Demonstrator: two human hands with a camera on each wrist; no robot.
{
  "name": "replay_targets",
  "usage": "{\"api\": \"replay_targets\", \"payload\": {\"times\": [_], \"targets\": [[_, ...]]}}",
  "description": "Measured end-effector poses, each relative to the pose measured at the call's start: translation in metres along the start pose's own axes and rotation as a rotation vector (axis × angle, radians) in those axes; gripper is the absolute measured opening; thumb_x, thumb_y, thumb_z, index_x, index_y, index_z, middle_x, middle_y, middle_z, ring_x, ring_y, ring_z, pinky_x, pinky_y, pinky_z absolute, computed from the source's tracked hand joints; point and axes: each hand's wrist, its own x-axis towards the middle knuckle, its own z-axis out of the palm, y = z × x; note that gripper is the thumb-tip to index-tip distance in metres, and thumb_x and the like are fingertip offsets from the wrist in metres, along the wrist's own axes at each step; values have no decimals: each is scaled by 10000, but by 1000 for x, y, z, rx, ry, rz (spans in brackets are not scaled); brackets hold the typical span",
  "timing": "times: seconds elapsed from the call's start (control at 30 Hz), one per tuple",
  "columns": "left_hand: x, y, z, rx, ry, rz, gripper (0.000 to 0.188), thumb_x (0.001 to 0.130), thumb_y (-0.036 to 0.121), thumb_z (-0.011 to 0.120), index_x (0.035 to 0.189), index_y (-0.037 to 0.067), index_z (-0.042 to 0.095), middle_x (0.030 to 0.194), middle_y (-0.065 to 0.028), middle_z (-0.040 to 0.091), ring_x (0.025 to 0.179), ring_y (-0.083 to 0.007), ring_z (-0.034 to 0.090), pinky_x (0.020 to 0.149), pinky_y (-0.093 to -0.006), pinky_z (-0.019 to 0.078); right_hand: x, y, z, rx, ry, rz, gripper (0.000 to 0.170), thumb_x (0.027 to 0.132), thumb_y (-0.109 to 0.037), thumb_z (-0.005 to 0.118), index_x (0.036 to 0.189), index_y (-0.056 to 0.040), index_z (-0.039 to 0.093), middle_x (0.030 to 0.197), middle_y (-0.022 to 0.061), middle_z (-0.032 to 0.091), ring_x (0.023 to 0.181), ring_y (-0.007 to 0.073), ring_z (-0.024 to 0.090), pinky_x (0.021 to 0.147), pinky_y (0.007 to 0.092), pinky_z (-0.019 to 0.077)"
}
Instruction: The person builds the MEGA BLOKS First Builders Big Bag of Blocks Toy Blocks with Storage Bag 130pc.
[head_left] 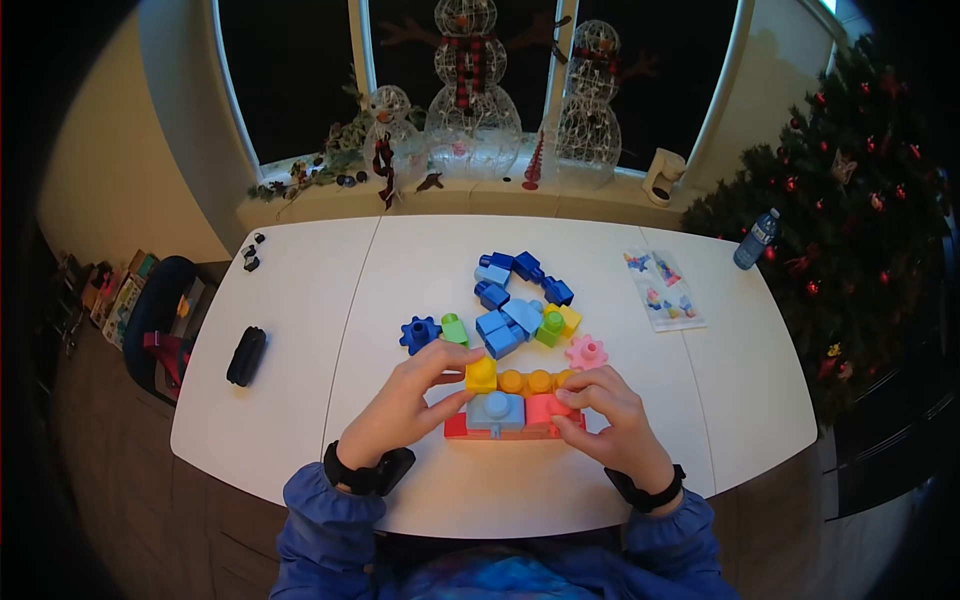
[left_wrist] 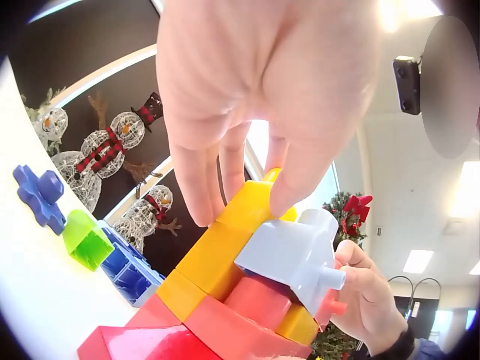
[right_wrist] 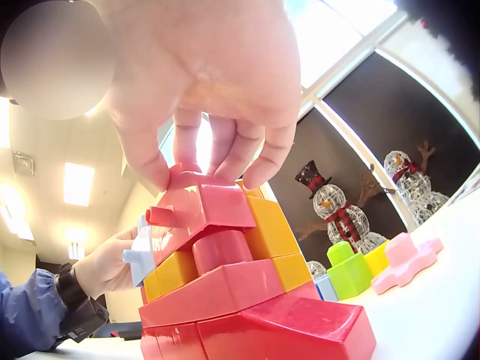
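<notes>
A layered toy-block build stands near the table's front, on a base of red blocks (right_wrist: pixel 247 330) with a row of orange-yellow blocks (head_left: pixel 540 382) behind. At its left end my left hand (head_left: pixel 395 400) pinches a yellow block (head_left: pixel 481 374) between thumb and fingers. A light blue block (left_wrist: pixel 289 251) with a side peg sits tilted on the build, just below my left thumb. On the right, my right hand (head_left: pixel 612 420) pinches the top of a coral-red block (right_wrist: pixel 206 206), which also has a side peg and sits tilted over a round red stud (right_wrist: pixel 223 251).
Several blue blocks (head_left: pixel 525 265) lie behind the build, with green blocks (head_left: pixel 453 329), a blue gear block (head_left: pixel 420 334) and a pink gear block (head_left: pixel 587 352) nearer. A picture sheet (head_left: pixel 667 290) and bottle (head_left: pixel 757 240) are at right, a black case (head_left: pixel 246 356) at left.
</notes>
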Motion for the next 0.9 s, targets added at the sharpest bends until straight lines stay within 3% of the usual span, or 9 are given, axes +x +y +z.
{"api": "replay_targets", "payload": {"times": [0.17,0.27,0.37,0.43,0.57,0.67,0.73,0.9], "targets": [[-10,23,8,98,78,-31,546,945,77,747,1443,60,524,1419,-132,554,1301,-276,588,1094,-408,501,9,-6,-10,15,-79,25,206,808,-50,841,946,-16,692,1012,115,692,928,277,671,817,373,560],[-14,27,21,178,165,13,615,917,171,802,1454,75,518,1453,-134,546,1303,-291,587,1073,-422,493,32,8,-31,87,-228,35,195,848,-91,827,969,-14,694,952,95,697,878,268,689,793,367,562],[-13,22,27,192,193,5,652,888,208,832,1444,78,518,1420,-154,572,1281,-325,599,1057,-423,493,70,30,-33,-63,-146,331,214,879,-171,809,972,-14,698,938,106,709,860,274,706,782,372,569],[-12,23,28,144,189,-42,634,886,199,828,1420,66,513,1356,-190,605,1255,-382,610,1054,-409,493,93,70,-24,-198,-140,353,258,876,-219,808,1011,-27,700,925,109,718,850,280,699,750,369,552],[-12,20,29,145,202,-40,646,875,219,836,1416,70,517,1328,-190,620,1224,-382,627,1037,-408,502,112,139,8,-543,-178,303,352,853,-297,811,1078,-52,697,973,143,740,911,333,712,786,429,566],[-13,19,29,151,208,-54,660,869,231,843,1425,78,522,1341,-170,623,1228,-357,627,1031,-412,504,123,164,28,-718,-309,425,405,826,-338,806,1118,-77,701,1034,170,748,985,370,714,844,471,574],[-14,18,31,143,214,-76,686,858,237,857,1443,88,532,1365,-131,629,1242,-299,631,1033,-422,501,126,172,33,-734,-346,486,418,810,-322,804,1137,-83,700,1044,176,750,998,372,716,860,468,578],[-14,17,31,120,220,-66,687,847,219,865,1431,69,537,1352,-152,631,1241,-304,629,1055,-416,485,126,179,33,-697,-352,514,441,799,-280,784,1183,-88,688,1026,175,753,986,382,725,852,466,586]]}}
